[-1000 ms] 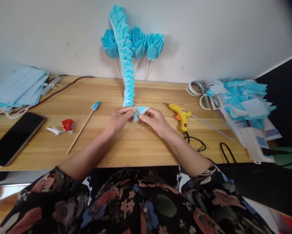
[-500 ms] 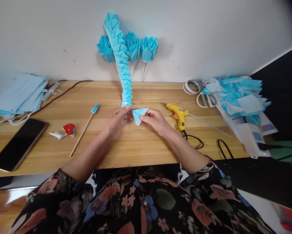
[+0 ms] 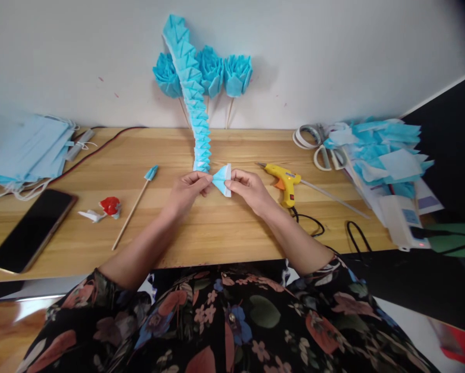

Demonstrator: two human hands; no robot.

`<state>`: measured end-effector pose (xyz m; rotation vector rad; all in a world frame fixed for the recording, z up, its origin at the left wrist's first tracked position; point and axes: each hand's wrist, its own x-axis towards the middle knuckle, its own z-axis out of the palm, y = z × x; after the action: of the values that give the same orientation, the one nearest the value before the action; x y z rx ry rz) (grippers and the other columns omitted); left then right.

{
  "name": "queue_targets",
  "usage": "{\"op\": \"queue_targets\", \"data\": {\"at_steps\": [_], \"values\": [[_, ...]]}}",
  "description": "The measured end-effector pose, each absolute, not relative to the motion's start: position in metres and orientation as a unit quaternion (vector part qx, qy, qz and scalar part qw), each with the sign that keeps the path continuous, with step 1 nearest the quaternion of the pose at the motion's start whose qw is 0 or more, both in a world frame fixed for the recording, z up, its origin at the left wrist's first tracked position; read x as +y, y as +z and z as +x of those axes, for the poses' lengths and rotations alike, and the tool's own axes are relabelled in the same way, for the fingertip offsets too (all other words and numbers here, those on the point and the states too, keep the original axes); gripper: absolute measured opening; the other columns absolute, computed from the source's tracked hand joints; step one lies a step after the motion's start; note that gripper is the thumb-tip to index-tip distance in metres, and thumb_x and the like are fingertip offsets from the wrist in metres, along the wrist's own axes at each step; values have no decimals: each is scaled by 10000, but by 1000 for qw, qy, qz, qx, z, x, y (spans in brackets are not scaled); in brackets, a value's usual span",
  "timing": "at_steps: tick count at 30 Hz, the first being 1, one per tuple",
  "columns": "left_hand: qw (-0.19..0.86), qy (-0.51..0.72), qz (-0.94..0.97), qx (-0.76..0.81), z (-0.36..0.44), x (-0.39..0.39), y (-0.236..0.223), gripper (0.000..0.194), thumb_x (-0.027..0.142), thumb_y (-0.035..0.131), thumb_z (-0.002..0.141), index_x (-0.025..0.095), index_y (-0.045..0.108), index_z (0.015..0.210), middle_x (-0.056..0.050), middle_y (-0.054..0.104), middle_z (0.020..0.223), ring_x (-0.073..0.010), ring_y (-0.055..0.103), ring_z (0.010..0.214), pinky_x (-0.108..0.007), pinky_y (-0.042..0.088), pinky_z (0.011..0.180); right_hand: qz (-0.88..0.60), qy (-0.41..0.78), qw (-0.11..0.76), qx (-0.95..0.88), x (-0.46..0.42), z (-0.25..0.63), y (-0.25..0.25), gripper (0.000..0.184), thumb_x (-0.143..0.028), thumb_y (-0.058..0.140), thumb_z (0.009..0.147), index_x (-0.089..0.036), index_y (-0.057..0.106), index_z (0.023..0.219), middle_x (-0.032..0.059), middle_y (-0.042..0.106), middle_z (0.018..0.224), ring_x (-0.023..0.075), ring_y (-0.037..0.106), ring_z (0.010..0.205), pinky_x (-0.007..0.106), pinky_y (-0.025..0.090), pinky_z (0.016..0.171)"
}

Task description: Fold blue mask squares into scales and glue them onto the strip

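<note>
Between my hands is a small folded blue petal (image 3: 221, 179), triangular, with a white band along its wide right edge. My left hand (image 3: 191, 187) pinches its narrow tip between thumb and forefinger. My right hand (image 3: 250, 189) grips the wide side, thumb on the front face. Just beyond, a long chain of folded blue petals (image 3: 193, 98) rises from the table against the wall. Left of my left hand lies a wooden stick (image 3: 129, 215) with a small blue bud (image 3: 151, 173) on its end. A yellow glue gun (image 3: 282, 181) with a glue stick in it lies right of my right hand.
Blue flowers on sticks (image 3: 237, 76) lean on the wall. At left are face masks (image 3: 30, 150), a black phone (image 3: 32, 230) and a red-and-white scrap (image 3: 110, 206). At right are a tape roll (image 3: 307, 137), scissors (image 3: 322, 158), blue sheets (image 3: 388, 150) and a white power strip (image 3: 401, 223).
The petal has turned so its tip points left and its white edge stands upright at right. My left fingers have closed on the tip. The view has shifted slightly.
</note>
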<state>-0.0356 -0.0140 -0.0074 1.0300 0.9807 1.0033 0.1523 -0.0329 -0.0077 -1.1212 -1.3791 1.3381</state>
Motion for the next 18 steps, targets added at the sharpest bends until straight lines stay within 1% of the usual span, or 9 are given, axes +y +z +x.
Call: {"op": "queue_targets", "data": {"at_steps": [6,10,14,18], "values": [[667,429,443,419,-33,-18,-5,238,351,802,713,165,663,661,0,598,598,-106,501,587,-252,395,596,-459,523,461,-551,-32,154,-6,240,-348,685,808,-199,553,674,-44,543,636,107,462,621,273,346,625],[664,428,448,419,-34,-17,-8,246,364,791,721,166,656,664,-1,596,607,-106,498,585,-256,394,597,-455,518,452,-566,-33,156,-4,252,-338,658,845,-195,555,665,-42,534,639,105,461,628,273,343,636],[634,437,472,429,-34,-16,-11,262,378,771,739,168,642,649,1,589,602,-103,492,582,-260,392,610,-450,525,449,-566,-33,157,-4,293,-392,605,918,-196,588,701,-36,548,663,110,478,646,273,351,649],[591,442,504,449,-34,-17,-9,263,366,736,760,173,624,620,7,571,590,-100,478,578,-261,382,607,-439,526,451,-572,-32,158,-7,367,-474,583,947,-196,592,707,-33,548,664,111,482,644,273,351,645]]}}
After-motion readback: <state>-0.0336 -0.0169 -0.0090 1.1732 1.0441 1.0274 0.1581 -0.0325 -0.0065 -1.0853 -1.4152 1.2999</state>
